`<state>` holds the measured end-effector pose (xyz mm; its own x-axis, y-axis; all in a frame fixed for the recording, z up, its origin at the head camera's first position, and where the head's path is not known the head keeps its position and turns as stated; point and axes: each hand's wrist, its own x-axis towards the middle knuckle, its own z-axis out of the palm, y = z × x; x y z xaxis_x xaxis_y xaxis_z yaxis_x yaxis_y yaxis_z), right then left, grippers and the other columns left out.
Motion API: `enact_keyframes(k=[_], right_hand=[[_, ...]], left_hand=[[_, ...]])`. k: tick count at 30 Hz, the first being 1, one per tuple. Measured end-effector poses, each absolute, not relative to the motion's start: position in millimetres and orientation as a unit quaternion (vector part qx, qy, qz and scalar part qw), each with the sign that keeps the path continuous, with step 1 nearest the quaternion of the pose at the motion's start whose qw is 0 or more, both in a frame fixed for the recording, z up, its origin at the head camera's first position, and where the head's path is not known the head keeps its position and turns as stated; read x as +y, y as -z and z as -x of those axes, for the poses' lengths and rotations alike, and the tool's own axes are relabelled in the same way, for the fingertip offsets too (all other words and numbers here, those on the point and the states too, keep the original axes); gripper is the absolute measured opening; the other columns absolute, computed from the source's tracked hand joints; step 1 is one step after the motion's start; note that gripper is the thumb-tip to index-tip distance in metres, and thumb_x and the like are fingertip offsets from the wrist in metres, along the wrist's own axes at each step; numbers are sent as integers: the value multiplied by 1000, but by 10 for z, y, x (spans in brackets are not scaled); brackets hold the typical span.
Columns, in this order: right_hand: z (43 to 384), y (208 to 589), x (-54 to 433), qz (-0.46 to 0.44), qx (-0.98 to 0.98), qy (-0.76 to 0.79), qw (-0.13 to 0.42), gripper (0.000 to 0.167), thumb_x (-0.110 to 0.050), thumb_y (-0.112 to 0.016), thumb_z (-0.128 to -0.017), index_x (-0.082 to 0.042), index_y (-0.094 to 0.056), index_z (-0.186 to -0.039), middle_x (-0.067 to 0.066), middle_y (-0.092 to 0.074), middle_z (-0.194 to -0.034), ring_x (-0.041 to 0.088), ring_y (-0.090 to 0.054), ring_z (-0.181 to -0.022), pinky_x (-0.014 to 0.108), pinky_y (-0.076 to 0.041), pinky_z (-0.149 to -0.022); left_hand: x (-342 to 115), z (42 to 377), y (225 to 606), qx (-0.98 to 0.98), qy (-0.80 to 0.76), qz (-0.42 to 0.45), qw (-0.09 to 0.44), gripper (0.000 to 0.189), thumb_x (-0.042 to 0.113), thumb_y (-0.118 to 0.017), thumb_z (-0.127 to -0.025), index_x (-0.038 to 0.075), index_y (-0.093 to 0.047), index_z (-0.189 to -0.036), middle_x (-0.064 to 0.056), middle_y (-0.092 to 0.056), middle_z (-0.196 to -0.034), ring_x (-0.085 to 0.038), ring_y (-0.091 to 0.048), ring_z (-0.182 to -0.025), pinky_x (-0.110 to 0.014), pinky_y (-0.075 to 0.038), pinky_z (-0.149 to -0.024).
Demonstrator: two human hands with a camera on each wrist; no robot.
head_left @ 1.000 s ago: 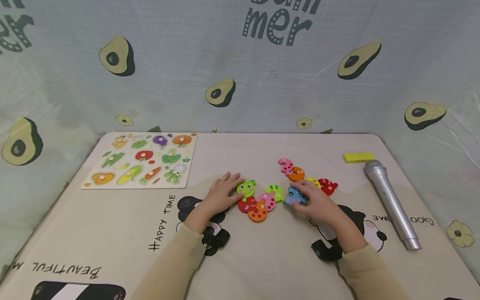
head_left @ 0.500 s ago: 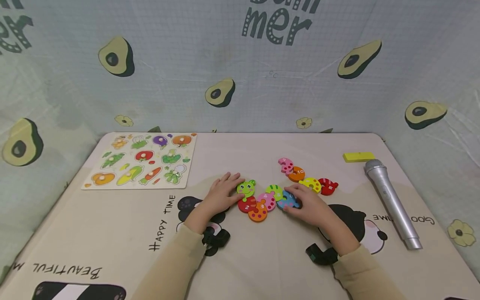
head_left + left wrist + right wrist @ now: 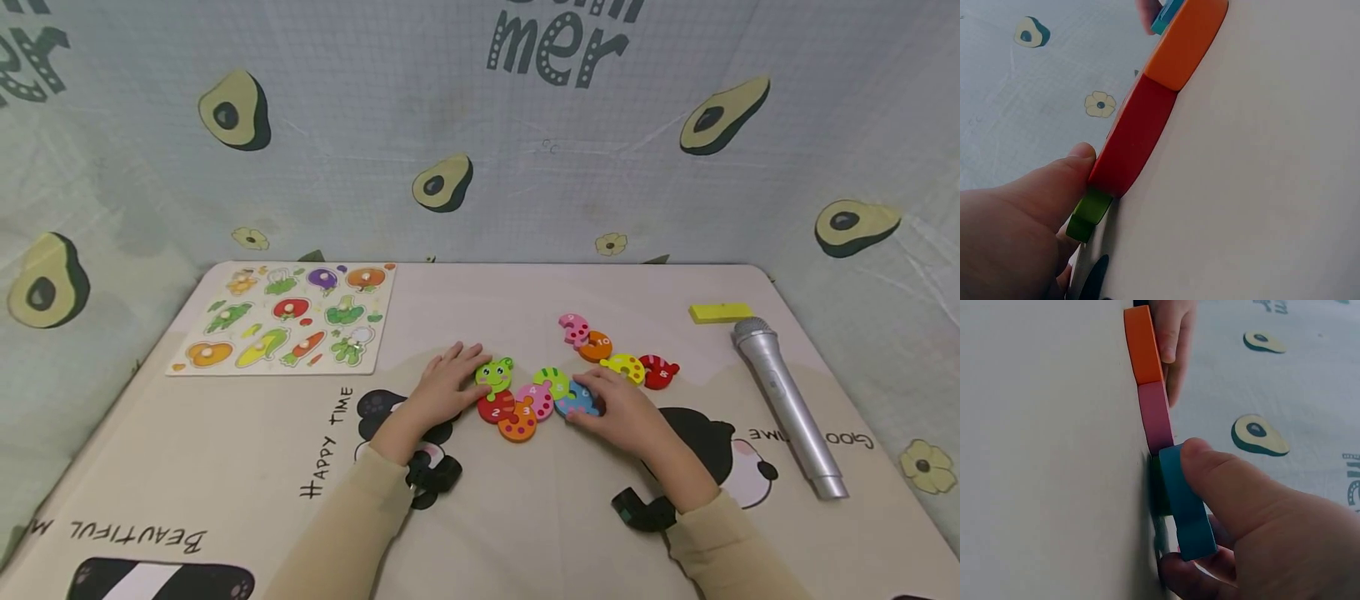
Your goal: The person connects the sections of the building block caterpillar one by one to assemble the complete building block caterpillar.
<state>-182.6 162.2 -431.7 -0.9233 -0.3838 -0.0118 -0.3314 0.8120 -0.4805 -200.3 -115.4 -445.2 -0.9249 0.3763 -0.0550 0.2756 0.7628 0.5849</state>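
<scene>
Wooden caterpillar puzzle pieces form a zigzag chain in the head view: a smiling green head [image 3: 494, 375], red 2 [image 3: 496, 407], orange 3 [image 3: 517, 425], pink 4 [image 3: 536, 402] and lime green 5 [image 3: 551, 382]. My left hand [image 3: 446, 385] lies at the chain's left end, fingers extended, its thumb touching where head and red piece meet. My right hand [image 3: 622, 408] pinches a blue piece [image 3: 576, 402] between thumb and fingers at the chain's right end. In the right wrist view, this blue piece [image 3: 1186, 503] overlaps the green one [image 3: 1160, 487] and sits higher than it.
Behind the right hand lie loose pink [image 3: 574, 328], orange 10 [image 3: 595, 346], yellow [image 3: 624, 367] and red 8 [image 3: 658, 372] pieces. A vegetable puzzle board [image 3: 281, 318] lies back left. At right are a silver microphone [image 3: 791, 408] and a yellow block [image 3: 720, 313].
My right hand has moved left with the blue piece, bringing it up against the lime green piece and uncovering the yellow one. The left hand has stayed where it was.
</scene>
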Motion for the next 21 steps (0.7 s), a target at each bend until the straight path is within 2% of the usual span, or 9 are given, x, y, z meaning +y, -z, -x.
enact_keyframes(k=[4, 8, 12, 15, 18, 21], right_hand=[[1827, 4322, 1628, 189, 954, 227, 53, 59, -40, -71, -76, -10, -55, -125, 7, -56, -113, 18, -53, -92, 36, -51, -80], [1837, 4342, 1635, 191, 954, 224, 60, 59, -40, -70, -76, -10, -55, -125, 9, -55, -118, 23, -53, -102, 42, -49, -87], [1861, 4345, 1695, 187, 954, 227, 64, 62, -42, -69, -77, -11, -52, -128, 10, -53, -121, 24, -53, -103, 43, -49, -86], [1901, 4312, 1804, 175, 954, 239, 42, 61, -38, -69, -78, -10, -51, -129, 11, -51, -123, 26, -52, -103, 44, -49, -85], [1956, 4292, 1948, 156, 957, 243, 7, 57, -32, -68, -80, -8, -50, -128, 14, -50, -125, 32, -47, -108, 49, -43, -90], [1998, 4311, 2072, 141, 963, 228, -20, 55, -30, -67, -81, -6, -49, -128, 19, -47, -129, 39, -38, -118, 57, -32, -98]], left_hand=[[-1153, 2012, 4454, 936, -294, -173, 87, 53, 36, -55, -89, 18, -42, -137, -5, -30, -148, -27, -12, -141, -52, -5, -112], [-1153, 2013, 4450, 935, -297, -173, 90, 53, 35, -55, -89, 17, -42, -137, -5, -29, -148, -27, -12, -141, -51, -5, -112], [-1152, 2009, 4449, 934, -300, -175, 90, 53, 35, -55, -89, 17, -42, -137, -6, -29, -149, -28, -12, -141, -52, -5, -112], [-1150, 2009, 4452, 933, -301, -176, 89, 53, 35, -55, -89, 17, -42, -137, -5, -29, -149, -28, -12, -141, -52, -5, -112], [-1148, 2008, 4449, 933, -301, -175, 89, 53, 35, -55, -89, 17, -42, -137, -5, -29, -149, -28, -12, -141, -52, -5, -112], [-1149, 2009, 4446, 934, -299, -174, 89, 53, 35, -55, -89, 17, -42, -137, -5, -29, -149, -28, -12, -141, -52, -4, -112]])
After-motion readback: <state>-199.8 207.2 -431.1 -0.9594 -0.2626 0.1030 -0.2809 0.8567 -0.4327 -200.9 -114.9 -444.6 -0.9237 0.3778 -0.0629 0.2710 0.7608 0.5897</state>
